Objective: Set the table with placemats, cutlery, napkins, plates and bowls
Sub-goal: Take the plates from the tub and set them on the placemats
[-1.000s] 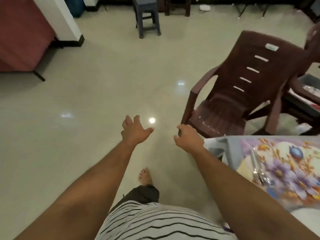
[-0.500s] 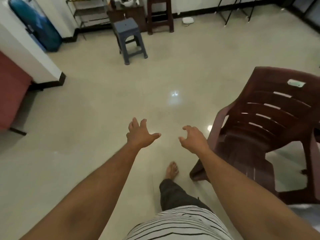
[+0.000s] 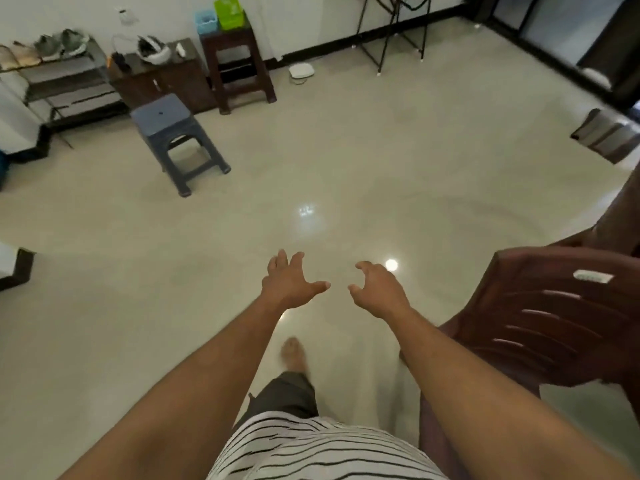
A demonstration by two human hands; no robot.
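Head view, glossy cream floor, grey stool, brown chair

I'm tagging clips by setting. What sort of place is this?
Most likely a room in a home. A shoe rack with shoes stands along the far wall, beside a low wooden cabinet. A grey plastic stool and a brown plastic chair stand on the glossy tiled floor.
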